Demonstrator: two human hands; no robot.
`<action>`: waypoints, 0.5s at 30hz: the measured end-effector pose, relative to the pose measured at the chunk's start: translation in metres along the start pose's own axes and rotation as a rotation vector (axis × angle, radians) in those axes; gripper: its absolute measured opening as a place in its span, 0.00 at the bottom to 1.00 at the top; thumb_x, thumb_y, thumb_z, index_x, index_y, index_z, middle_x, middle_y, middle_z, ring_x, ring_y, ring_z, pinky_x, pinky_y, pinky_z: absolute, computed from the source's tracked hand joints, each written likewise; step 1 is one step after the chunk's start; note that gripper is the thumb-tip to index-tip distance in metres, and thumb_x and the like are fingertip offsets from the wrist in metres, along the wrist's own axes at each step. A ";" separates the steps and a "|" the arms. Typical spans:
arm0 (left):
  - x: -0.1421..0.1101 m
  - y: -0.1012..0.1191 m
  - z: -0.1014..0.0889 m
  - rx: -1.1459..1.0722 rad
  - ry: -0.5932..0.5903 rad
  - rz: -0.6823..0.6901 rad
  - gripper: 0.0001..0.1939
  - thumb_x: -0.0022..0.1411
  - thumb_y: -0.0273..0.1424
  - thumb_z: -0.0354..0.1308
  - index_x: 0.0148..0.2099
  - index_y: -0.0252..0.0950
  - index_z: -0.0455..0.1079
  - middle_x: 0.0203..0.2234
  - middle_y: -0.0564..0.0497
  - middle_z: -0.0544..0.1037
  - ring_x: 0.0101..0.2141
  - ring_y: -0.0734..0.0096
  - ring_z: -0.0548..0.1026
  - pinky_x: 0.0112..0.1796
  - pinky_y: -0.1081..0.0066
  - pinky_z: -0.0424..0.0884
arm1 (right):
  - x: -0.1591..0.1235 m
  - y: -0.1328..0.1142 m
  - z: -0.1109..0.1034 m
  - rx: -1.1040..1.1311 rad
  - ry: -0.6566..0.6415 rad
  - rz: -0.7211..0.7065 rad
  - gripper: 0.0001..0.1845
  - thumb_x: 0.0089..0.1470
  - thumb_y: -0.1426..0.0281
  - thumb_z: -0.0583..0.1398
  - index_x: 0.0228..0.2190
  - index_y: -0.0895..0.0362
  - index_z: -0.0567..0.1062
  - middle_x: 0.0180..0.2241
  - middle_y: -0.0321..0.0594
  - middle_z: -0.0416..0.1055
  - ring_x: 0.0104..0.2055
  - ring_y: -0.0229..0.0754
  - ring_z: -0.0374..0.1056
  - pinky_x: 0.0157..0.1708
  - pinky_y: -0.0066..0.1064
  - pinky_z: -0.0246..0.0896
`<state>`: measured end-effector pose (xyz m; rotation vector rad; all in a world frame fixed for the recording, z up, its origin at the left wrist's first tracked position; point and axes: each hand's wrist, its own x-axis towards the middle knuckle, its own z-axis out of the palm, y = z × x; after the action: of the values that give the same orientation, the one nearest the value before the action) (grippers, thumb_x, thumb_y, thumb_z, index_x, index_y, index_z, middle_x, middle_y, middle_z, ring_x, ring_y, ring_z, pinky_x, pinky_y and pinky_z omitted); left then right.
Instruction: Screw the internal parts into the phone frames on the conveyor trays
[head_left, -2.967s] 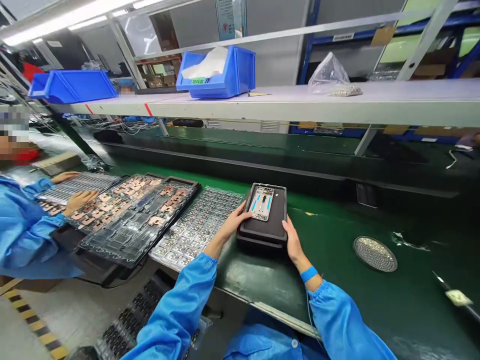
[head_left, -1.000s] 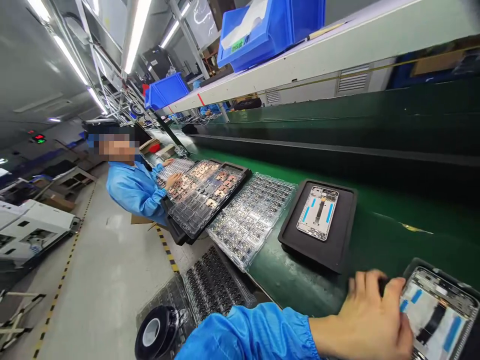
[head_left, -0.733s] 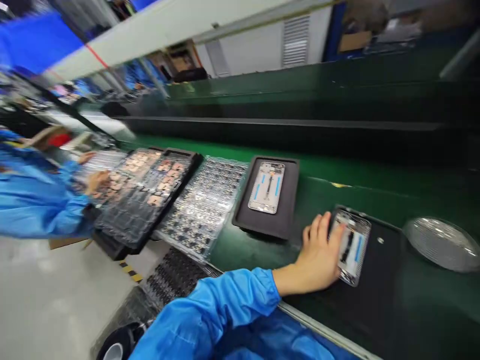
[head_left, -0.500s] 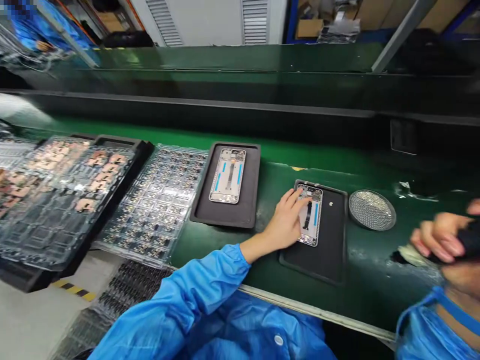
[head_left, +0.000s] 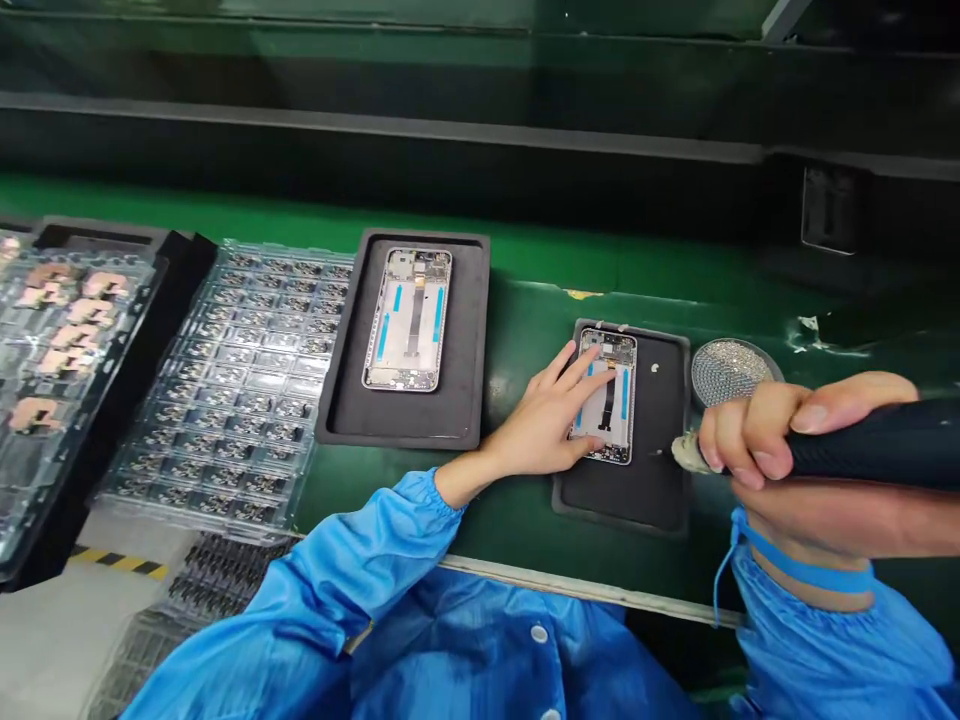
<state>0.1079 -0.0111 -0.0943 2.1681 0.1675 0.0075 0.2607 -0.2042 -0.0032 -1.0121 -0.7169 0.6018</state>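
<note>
My left hand (head_left: 544, 415) rests on a phone frame (head_left: 616, 400), fingers spread, with fingertips near its upper part and the thumb near its lower end. The frame has blue strips and a dark flex cable, and lies at the left of a black tray (head_left: 637, 495). My right hand (head_left: 757, 430) is wrapped round a black electric screwdriver (head_left: 870, 445) with a whitish wrapped nose. Its thin tip points left, above the tray's right side. Behind the right hand is a round dish (head_left: 731, 365) of small metal pieces, probably screws, partly hidden.
To the left, another black tray (head_left: 405, 420) carries a second phone frame (head_left: 409, 320). Further left are a clear blister tray (head_left: 240, 400) of small circuit parts and a tray with copper-coloured parts (head_left: 75, 335). A dark ledge (head_left: 450, 180) runs along the back.
My right hand has brought the screwdriver leftward from the far right to the tray's edge. My left hand stays on the phone frame, its thumb now showing. The view has tilted down.
</note>
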 end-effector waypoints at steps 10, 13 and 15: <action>0.006 -0.002 0.005 -0.033 0.047 0.040 0.53 0.70 0.27 0.74 0.91 0.43 0.61 0.93 0.39 0.49 0.93 0.36 0.39 0.86 0.27 0.53 | -0.006 0.017 0.028 -0.071 0.006 0.030 0.29 0.65 0.49 0.83 0.36 0.45 0.73 0.20 0.21 0.72 0.13 0.34 0.58 0.19 0.31 0.66; 0.008 -0.002 0.007 -0.029 0.053 0.053 0.52 0.70 0.27 0.71 0.91 0.42 0.61 0.93 0.39 0.49 0.92 0.34 0.39 0.84 0.23 0.55 | -0.001 0.017 0.027 -0.108 -0.024 0.029 0.28 0.67 0.50 0.82 0.35 0.46 0.72 0.21 0.22 0.73 0.14 0.34 0.60 0.19 0.31 0.69; 0.009 -0.003 0.008 -0.020 0.057 0.052 0.52 0.69 0.27 0.71 0.90 0.45 0.62 0.93 0.41 0.49 0.92 0.34 0.39 0.83 0.22 0.56 | 0.001 0.019 0.024 -0.094 -0.068 -0.001 0.27 0.68 0.53 0.82 0.35 0.47 0.73 0.22 0.22 0.73 0.14 0.34 0.60 0.17 0.31 0.69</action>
<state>0.1172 -0.0144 -0.1019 2.1524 0.1438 0.1005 0.2402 -0.1826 -0.0117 -1.0819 -0.8117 0.6089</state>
